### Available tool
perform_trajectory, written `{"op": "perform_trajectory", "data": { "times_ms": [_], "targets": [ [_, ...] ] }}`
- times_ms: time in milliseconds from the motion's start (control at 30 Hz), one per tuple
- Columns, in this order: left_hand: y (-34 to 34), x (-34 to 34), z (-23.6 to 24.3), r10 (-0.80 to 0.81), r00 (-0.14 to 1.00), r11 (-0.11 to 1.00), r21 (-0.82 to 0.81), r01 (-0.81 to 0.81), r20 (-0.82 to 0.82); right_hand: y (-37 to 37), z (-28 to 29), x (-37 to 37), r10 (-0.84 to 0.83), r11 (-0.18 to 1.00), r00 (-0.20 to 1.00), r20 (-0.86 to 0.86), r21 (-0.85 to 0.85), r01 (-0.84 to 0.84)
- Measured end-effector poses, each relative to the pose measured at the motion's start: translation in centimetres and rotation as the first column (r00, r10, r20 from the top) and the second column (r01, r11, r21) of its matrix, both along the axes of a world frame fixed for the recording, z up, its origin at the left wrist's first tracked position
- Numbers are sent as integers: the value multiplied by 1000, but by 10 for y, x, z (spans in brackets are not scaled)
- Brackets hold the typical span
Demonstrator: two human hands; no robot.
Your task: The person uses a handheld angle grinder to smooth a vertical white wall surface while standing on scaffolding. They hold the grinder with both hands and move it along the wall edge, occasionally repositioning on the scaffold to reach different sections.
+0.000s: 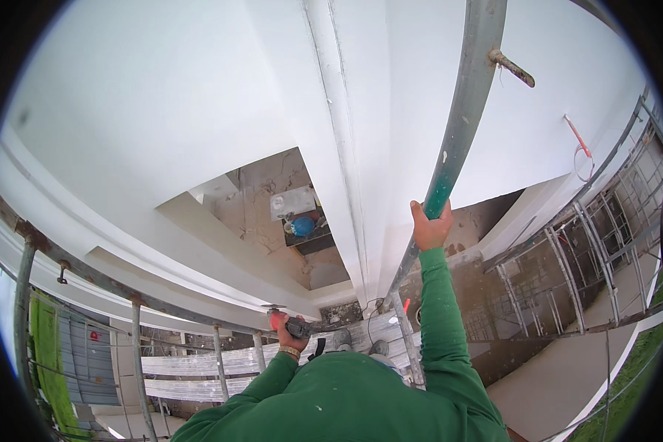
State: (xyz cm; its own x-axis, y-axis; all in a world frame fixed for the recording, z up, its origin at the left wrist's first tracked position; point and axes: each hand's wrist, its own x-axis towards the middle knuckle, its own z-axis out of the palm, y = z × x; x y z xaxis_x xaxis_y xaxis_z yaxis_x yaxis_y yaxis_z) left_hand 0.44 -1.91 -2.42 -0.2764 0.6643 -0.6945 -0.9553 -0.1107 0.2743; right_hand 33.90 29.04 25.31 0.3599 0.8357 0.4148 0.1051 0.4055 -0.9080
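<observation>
My right hand (pixel 429 227) is raised and gripped around an upright grey scaffold pole (pixel 464 110) with a green patch just above the fingers. My left hand (pixel 290 335) is lower, in front of my chest, closed on a small power tool (pixel 287 323) with a red body and a flat disc at its tip. Both arms wear green sleeves. The tool sits close to the bottom edge of a white rendered wall (pixel 162 110). A vertical white moulding (pixel 342 147) runs down the wall between my hands.
Metal scaffold planks (pixel 221 362) lie under my feet, with rusty rails (pixel 132 346) on the left. More scaffold frames (pixel 589 243) line the wall on the right. A short rusty bracket (pixel 512 68) sticks out of the pole. Far below are bare ground and a blue object (pixel 303 225).
</observation>
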Motion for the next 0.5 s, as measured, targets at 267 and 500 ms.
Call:
{"op": "perform_trajectory", "data": {
  "times_ms": [267,500],
  "targets": [
    [14,-9,-17,49,996,999,5,-49,72,3,11,-1,25,999,1000,-11,47,-24],
    [14,-6,0,-37,999,999,13,37,4,3,1,-1,-8,999,1000,6,42,8]
  ]
}}
